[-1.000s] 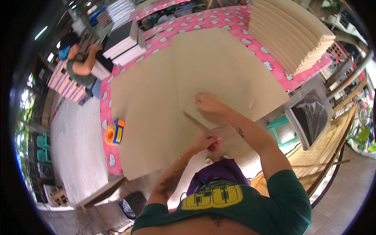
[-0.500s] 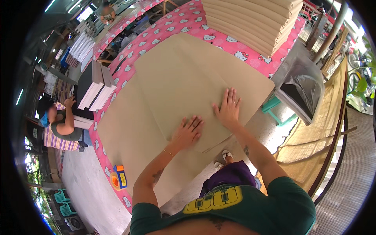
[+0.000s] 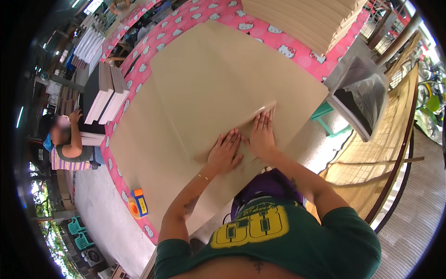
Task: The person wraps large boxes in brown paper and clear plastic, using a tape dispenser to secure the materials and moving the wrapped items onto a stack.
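A large sheet of brown kraft paper (image 3: 139,121) covers the near part of the table, with a further smooth brown layer (image 3: 218,79) lying on it at an angle. My left hand (image 3: 224,151) rests palm down on the paper near its front edge, fingers stretched out. Close on its right, my right hand (image 3: 261,138) also lies flat, fingers extended. Just beyond the right fingertips, a raised crease (image 3: 265,109) with a bright glint runs across the paper. Neither hand grips anything.
A tall stack of brown folded sheets (image 3: 306,23) stands at the back right. A tape dispenser (image 3: 138,204) sits at the left edge of the pink tablecloth (image 3: 151,232). Black-and-white slabs (image 3: 104,93) and a seated person (image 3: 69,139) are left. A plastic-wrapped slab (image 3: 357,102) rests on a green stool (image 3: 327,118).
Both hands have come closer together: the right has slid left and nearer to me. A shiny raised crease now shows beyond its fingertips. My view has shifted slightly.
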A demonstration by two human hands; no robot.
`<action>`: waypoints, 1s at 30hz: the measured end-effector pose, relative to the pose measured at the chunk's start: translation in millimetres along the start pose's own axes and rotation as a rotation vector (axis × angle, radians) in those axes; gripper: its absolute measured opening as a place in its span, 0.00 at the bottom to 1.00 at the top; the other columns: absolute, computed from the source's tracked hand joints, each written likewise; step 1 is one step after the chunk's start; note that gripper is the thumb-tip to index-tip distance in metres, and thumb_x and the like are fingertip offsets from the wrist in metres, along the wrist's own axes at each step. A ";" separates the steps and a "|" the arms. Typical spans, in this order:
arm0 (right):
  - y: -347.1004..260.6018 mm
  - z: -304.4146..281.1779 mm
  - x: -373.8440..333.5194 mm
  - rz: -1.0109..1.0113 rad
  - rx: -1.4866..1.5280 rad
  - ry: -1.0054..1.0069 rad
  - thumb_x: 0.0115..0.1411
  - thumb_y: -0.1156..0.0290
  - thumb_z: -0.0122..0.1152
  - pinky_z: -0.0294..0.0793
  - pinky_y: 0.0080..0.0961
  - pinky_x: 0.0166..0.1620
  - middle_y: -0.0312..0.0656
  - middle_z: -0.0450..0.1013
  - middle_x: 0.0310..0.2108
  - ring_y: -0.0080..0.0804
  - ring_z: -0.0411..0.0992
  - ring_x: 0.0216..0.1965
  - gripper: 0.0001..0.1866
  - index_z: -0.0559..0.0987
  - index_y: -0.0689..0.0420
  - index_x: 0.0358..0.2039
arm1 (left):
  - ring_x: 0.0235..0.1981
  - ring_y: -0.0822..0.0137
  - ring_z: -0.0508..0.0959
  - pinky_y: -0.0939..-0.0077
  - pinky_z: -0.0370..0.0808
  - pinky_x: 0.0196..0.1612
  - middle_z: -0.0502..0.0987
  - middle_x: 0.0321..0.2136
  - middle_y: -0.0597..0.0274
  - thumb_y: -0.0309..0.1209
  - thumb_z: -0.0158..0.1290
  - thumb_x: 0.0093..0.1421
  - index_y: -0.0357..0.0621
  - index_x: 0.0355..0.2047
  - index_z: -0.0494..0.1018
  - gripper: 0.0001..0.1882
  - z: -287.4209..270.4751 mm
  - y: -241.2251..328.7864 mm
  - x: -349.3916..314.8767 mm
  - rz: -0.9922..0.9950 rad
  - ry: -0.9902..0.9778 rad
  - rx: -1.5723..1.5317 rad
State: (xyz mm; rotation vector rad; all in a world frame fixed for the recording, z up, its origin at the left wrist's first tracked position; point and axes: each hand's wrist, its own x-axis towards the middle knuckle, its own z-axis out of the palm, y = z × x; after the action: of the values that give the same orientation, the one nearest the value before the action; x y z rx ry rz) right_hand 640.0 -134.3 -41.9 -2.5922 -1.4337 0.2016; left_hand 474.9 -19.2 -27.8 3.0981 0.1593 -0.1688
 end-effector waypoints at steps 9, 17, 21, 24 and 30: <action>34.9 -19.8 2.0 -0.091 0.103 0.015 0.63 0.54 0.55 0.50 0.53 0.69 0.61 0.57 0.65 0.54 0.64 0.62 0.34 0.64 0.61 0.63 | 0.71 0.52 0.54 0.57 0.49 0.72 0.57 0.69 0.47 0.52 0.61 0.55 0.44 0.69 0.57 0.47 -8.1 -25.0 -65.1 -0.148 0.022 -0.586; 90.6 -31.6 16.4 -0.275 0.132 0.023 0.61 0.71 0.53 0.58 0.51 0.66 0.40 0.66 0.60 0.37 0.75 0.51 0.22 0.76 0.41 0.56 | 0.61 0.50 0.71 0.55 0.68 0.62 0.71 0.59 0.45 0.35 0.64 0.46 0.44 0.65 0.63 0.44 10.0 -14.3 -65.5 -0.226 0.260 -0.347; 98.3 -34.5 19.3 -0.364 0.168 0.114 0.59 0.75 0.52 0.61 0.42 0.65 0.39 0.69 0.57 0.35 0.73 0.53 0.23 0.78 0.41 0.54 | 0.54 0.52 0.77 0.56 0.76 0.52 0.74 0.56 0.51 0.31 0.64 0.43 0.45 0.61 0.66 0.41 22.0 -15.0 -63.4 -0.206 0.324 -0.180; 109.5 -36.0 30.1 -0.403 0.166 0.042 0.58 0.75 0.53 0.63 0.38 0.63 0.37 0.71 0.53 0.34 0.72 0.54 0.22 0.78 0.44 0.53 | 0.50 0.52 0.79 0.57 0.78 0.48 0.74 0.55 0.56 0.30 0.64 0.44 0.47 0.57 0.69 0.37 8.2 -1.9 -49.5 -0.255 0.259 -0.147; 135.4 -27.1 52.7 -0.514 0.231 0.100 0.57 0.73 0.57 0.64 0.37 0.61 0.38 0.73 0.48 0.39 0.71 0.53 0.18 0.77 0.50 0.49 | 0.43 0.54 0.78 0.55 0.77 0.43 0.75 0.46 0.59 0.33 0.67 0.48 0.46 0.44 0.76 0.22 -26.9 -22.6 -28.0 -0.273 0.343 0.102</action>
State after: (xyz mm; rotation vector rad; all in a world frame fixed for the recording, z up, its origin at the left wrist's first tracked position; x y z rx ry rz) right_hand 784.9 -162.6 -46.3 -1.9491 -1.8506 0.1517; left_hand 447.7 1.5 1.3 3.1642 0.6010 0.3621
